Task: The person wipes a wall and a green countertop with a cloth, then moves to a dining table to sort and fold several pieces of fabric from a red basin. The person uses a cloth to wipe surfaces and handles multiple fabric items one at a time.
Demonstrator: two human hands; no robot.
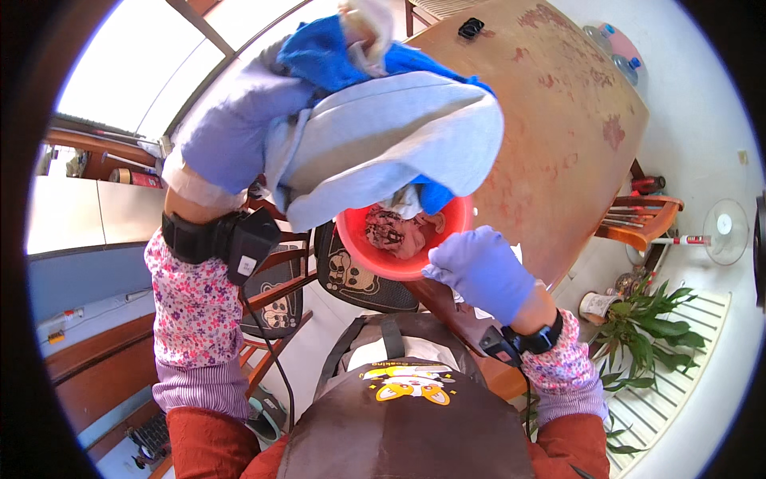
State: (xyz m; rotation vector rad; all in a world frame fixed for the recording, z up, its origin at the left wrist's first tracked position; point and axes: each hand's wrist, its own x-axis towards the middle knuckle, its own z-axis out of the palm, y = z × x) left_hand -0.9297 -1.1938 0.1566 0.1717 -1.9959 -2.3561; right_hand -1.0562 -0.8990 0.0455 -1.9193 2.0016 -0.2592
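Note:
A large light-grey and blue cloth, perhaps a garment, hangs spread out in front of me, partly smeared by motion. My left hand, in a purple glove, is raised at its left side and grips it; the cloth covers most of the fingers. Below the cloth is a red basin with a dark-patterned pink cloth inside. The hanging cloth's lower edge covers part of the basin's far rim. At the basin's near right rim my right hand, also gloved in purple, is closed with its fingers curled against the rim.
A worn brown wooden table stretches away to the right, bearing a small black object. Clear plastic bottles stand beyond it. Chairs with patterned cushions are below the basin. A potted plant stands at the right.

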